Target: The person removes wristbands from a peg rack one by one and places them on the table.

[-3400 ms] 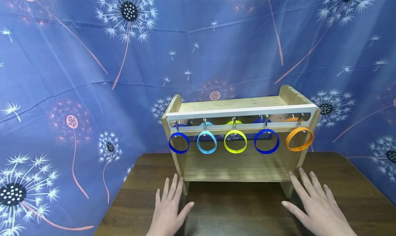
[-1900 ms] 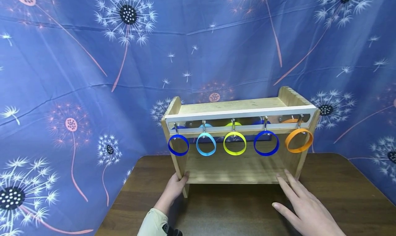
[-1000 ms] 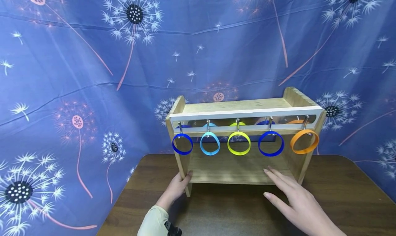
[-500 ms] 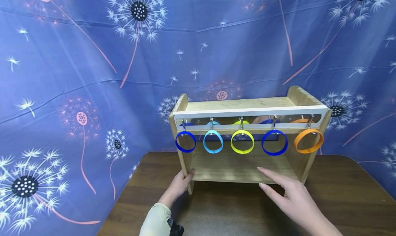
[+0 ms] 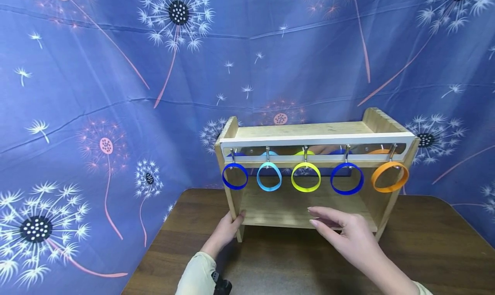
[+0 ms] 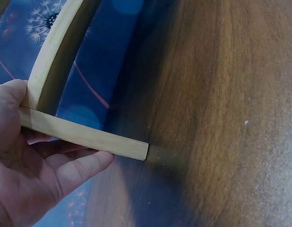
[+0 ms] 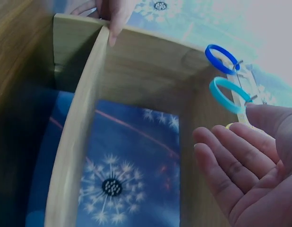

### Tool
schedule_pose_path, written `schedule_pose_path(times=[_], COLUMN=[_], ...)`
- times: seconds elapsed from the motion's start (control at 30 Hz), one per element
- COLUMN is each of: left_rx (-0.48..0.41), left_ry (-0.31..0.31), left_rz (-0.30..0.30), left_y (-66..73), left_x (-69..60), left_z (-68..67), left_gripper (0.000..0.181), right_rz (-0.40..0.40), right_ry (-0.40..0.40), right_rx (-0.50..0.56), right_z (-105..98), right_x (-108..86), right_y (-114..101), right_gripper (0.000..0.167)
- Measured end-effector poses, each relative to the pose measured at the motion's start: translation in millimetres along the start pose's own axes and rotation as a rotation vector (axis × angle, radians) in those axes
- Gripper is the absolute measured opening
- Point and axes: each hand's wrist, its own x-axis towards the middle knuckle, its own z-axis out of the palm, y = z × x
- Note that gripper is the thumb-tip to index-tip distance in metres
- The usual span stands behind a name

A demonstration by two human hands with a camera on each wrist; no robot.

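A wooden shelf (image 5: pixel 301 130) stands on the table. My left hand (image 5: pixel 226 229) grips the lower part of its left side panel, thumb on the inner side; the left wrist view shows the panel's edge (image 6: pixel 84 133) between thumb and fingers. In front of the lower board hovers my right hand (image 5: pixel 352 232), empty, thumb and fingers apart and loosely bent. Above it, hooks on a white rail (image 5: pixel 317 139) carry ring-shaped bands: dark blue (image 5: pixel 235 187), light blue (image 5: pixel 269 189), yellow (image 5: pixel 306 189), another dark blue (image 5: pixel 346 192) and orange (image 5: pixel 388 189).
The brown wooden table (image 5: pixel 270 269) runs out to both sides of the shelf. Behind hangs a blue cloth (image 5: pixel 216 71) printed with dandelions. A black device (image 5: pixel 221 284) sits on my left wrist.
My left hand, earlier spread in front of the shelf's left leg, now grips the side panel. My right hand has moved left from the right leg, its fingers bending. The bands hang as before.
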Motion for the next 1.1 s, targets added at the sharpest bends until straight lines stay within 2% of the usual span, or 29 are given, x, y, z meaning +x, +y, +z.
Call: schedule_pose_path(times=[0.3,0.53,0.83,1.0,1.1], left_rx=[-0.024,0.010,-0.003,0.016,0.041], left_ry=[-0.005,0.013,0.028,0.040,0.059], left_rz=[-0.014,0.005,-0.005,-0.003,-0.002], left_y=[-2.4,-2.1,0.0,-0.5,-2.5], left_x=[3.1,3.2,1.7,1.1,1.1], left_z=[0.2,2.6,3.0,3.7,4.0], left_gripper=[0.031,0.031,0.031,0.032,0.032], right_rz=[-0.035,0.024,0.064,0.090,0.112], right_ry=[-0.028,-0.079,-0.095,-0.121,-0.144], right_rx=[0.158,0.314,0.456,0.546,0.564], right_z=[15.5,28.4,47.7,55.5,59.5], right_x=[19.1,31.6,48.5,55.1,57.8], right_y=[-16.9,-29.1,-39.2,-46.4,-50.8], right_gripper=[0.021,0.017,0.020,0.023,0.025])
